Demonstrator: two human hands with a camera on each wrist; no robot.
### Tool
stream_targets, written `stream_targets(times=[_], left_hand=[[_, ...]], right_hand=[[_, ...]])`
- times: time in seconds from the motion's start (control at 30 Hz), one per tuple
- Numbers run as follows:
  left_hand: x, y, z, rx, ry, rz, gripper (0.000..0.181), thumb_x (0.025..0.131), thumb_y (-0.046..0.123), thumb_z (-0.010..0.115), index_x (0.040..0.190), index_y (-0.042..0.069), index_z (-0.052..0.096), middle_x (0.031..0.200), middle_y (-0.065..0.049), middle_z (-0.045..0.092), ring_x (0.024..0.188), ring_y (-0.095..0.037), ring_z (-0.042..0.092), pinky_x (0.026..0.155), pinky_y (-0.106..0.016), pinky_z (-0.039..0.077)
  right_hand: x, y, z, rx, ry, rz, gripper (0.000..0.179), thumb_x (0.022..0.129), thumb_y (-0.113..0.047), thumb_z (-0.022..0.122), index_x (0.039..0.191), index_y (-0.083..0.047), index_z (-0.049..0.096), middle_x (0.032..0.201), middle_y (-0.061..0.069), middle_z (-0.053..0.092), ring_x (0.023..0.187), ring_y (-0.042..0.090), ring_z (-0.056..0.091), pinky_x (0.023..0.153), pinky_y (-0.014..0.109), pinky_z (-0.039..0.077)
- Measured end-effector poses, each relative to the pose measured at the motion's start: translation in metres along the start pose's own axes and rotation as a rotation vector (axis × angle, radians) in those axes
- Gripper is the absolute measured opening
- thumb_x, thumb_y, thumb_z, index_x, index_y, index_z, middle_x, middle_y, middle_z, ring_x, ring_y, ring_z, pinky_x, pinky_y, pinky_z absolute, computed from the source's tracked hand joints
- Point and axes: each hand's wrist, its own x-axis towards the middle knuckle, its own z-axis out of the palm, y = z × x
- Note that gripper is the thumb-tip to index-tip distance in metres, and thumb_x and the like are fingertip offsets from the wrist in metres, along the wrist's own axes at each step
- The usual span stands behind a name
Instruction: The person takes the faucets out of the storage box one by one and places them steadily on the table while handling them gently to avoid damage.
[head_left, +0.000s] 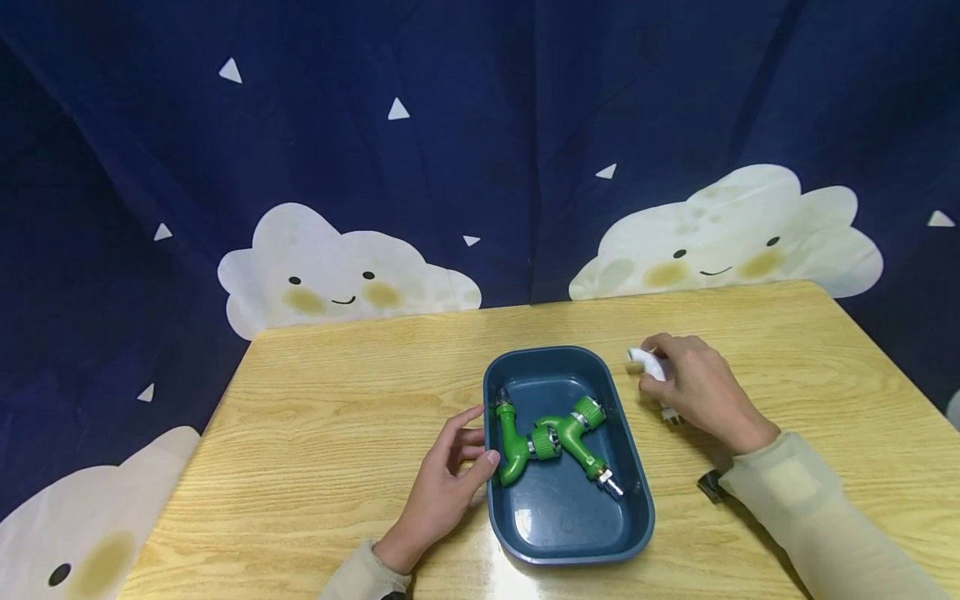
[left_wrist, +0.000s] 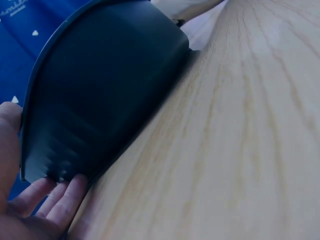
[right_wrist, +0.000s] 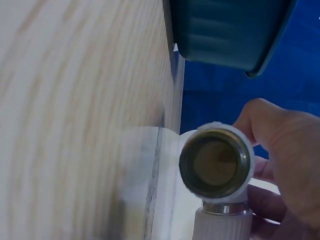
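A white tap (head_left: 651, 364) with a ribbed knob is in my right hand (head_left: 701, 387), gripped between thumb and fingers to the right of a dark blue plastic bin (head_left: 573, 533). Its round open end, lined with a metal ring, faces the camera in the right wrist view. Two green taps (head_left: 513, 442) with ribbed knobs and metal nozzles lie inside the bin. My left hand (head_left: 442, 475) holds the bin's left side, thumb at the rim. In the left wrist view, its fingers (left_wrist: 70, 200) rest against the bin's outer wall.
The bin stands on a wood-grain table (head_left: 337, 400). Behind the table hangs a dark blue curtain (head_left: 495, 150) with smiling clouds and small white triangles. A small black piece (head_left: 710, 486) shows by the right sleeve (head_left: 795, 483).
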Motion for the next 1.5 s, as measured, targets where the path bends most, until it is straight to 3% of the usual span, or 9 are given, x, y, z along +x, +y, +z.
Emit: stream_targets(times=[0.5, 0.8, 1.27, 1.5], left_hand=[[-0.001, -0.001, 0.0, 0.002, -0.005, 0.034, 0.058, 0.099, 0.012, 0.069, 0.153, 0.017, 0.047, 0.131, -0.024, 0.066, 0.104, -0.016, 0.068, 0.086, -0.023, 0.058], [-0.001, -0.003, -0.001, 0.003, -0.006, 0.026, 0.059, 0.099, 0.012, 0.069, 0.153, 0.018, 0.046, 0.132, -0.021, 0.066, 0.104, -0.011, 0.068, 0.086, -0.023, 0.058], [-0.001, 0.0, 0.0, -0.005, 0.007, -0.001, 0.059, 0.098, 0.011, 0.069, 0.152, 0.023, 0.048, 0.133, -0.016, 0.067, 0.106, -0.018, 0.068, 0.087, -0.024, 0.058], [0.0, -0.001, 0.0, -0.008, -0.002, 0.001, 0.06, 0.098, 0.011, 0.069, 0.153, 0.02, 0.047, 0.132, -0.016, 0.067, 0.105, -0.016, 0.068, 0.086, -0.023, 0.058]], right_hand=[[0.002, 0.002, -0.001, 0.038, -0.069, 0.043, 0.035, 0.085, -0.014, 0.076, 0.117, -0.004, 0.068, 0.103, 0.019, 0.074, 0.086, 0.027, 0.062, 0.071, 0.035, 0.05], [0.003, 0.008, 0.0, 0.054, -0.102, 0.065, 0.034, 0.085, -0.015, 0.074, 0.117, -0.006, 0.067, 0.105, 0.019, 0.075, 0.085, 0.026, 0.064, 0.07, 0.032, 0.05], [0.004, 0.012, 0.002, 0.079, -0.135, 0.08, 0.035, 0.088, -0.018, 0.075, 0.12, -0.006, 0.066, 0.107, 0.019, 0.075, 0.085, 0.024, 0.066, 0.067, 0.028, 0.05], [0.004, 0.013, 0.002, 0.081, -0.146, 0.072, 0.034, 0.09, -0.019, 0.075, 0.121, -0.007, 0.068, 0.105, 0.014, 0.076, 0.082, 0.019, 0.065, 0.068, 0.029, 0.05]])
